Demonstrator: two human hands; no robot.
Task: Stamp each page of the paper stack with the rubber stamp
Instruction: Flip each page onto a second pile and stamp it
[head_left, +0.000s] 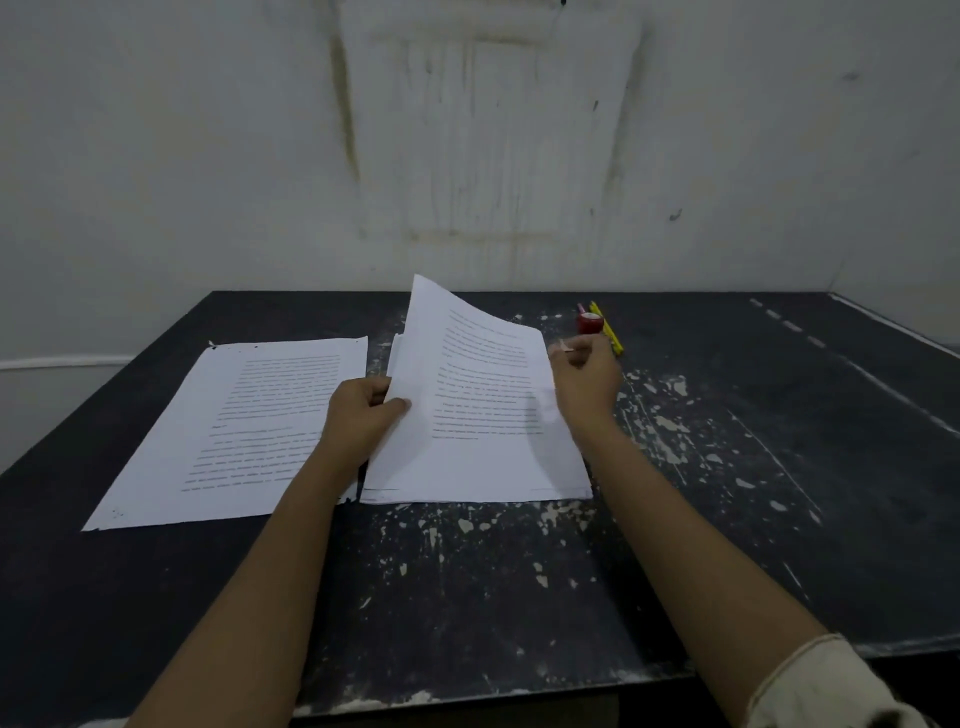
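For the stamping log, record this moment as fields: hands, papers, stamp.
left hand: grips the lifted white printed page at its left edge
right hand: fingers curled at that page's right edge; grip unclear
right stack of white printed sheets: lies under the lifted page
left pile of white printed sheets: flat, apart from the stack
red round rubber stamp: unheld on the black scuffed table, beyond the right hand
yellow pen-like stick: beside the stamp

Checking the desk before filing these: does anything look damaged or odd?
The table has black paint chipped into pale flecks before the paper stack. The loose sheet on its left has ragged, dark-marked corners. The left hand holds the top page.
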